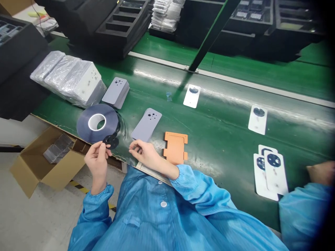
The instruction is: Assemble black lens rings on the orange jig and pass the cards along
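My left hand (pixel 96 158) pinches the edge of a round black sticker with holes (pixel 111 142), just below a large roll of dark film (pixel 85 127) with a white core. More black pieces show along the roll's right edge. My right hand (pixel 145 153) is loosely curled, with a small gap between thumb and fingers and nothing visible in it. It is at the near end of a few grey phone back panels with camera holes (pixel 148 122). Right of those lies an orange fixture plate (pixel 175 148), partly behind my right wrist.
A stack of grey panels (pixel 115 91) and plastic-wrapped white panels (pixel 78 82) stand beyond the roll. White panels with dark circles (pixel 192 97) lie rightward, some overlapping (pixel 276 174) near another person's sleeve (pixel 305 212). A cardboard box (pixel 49 167) stands below left. A green post (pixel 209 38) rises behind.
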The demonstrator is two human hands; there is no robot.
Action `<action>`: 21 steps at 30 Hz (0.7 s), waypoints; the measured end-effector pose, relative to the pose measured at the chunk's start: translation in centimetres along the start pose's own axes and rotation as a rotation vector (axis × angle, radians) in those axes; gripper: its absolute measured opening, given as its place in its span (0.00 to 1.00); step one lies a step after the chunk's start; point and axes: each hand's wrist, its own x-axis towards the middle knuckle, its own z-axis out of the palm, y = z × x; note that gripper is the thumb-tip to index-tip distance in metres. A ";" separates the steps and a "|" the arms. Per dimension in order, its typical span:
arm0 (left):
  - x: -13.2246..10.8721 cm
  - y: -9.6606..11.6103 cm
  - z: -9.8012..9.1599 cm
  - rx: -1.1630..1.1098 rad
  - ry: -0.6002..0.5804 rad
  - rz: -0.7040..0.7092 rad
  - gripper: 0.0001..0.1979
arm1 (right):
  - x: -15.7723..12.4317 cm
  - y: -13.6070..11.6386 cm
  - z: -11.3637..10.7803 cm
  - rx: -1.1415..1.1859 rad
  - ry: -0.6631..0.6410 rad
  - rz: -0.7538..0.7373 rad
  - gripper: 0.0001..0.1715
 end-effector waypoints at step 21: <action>-8.2 -1.2 13.7 0.019 -0.959 -0.103 0.14 | -10.9 3.2 -12.9 0.190 0.544 0.365 0.21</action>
